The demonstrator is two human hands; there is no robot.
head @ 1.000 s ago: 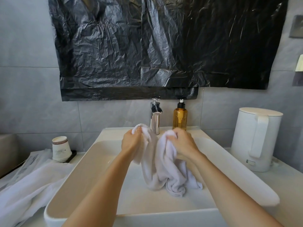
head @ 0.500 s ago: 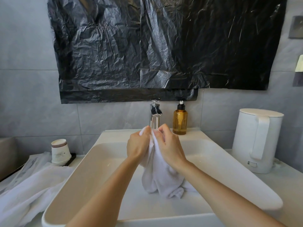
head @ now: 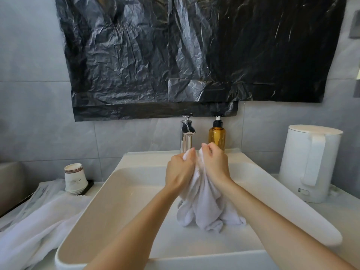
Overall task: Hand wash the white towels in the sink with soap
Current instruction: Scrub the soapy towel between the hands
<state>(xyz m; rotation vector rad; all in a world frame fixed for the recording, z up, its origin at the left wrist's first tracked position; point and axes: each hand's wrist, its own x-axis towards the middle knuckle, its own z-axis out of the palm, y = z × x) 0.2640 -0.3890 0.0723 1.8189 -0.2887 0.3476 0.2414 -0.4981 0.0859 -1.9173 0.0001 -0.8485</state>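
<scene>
A white towel hangs bunched over the white sink basin, its lower folds resting on the basin floor. My left hand and my right hand both grip its top, knuckles close together, just in front of the chrome faucet. An amber soap bottle with a black pump stands right of the faucet on the sink's back ledge. More white cloth lies on the counter at the left.
A white electric kettle stands on the counter at the right. A stack of paper cups sits left of the sink beside a black item. Black plastic sheeting covers the wall above.
My hands were apart with the towel stretched between them. They have come together, pressing the towel's top into one bunch in front of the faucet.
</scene>
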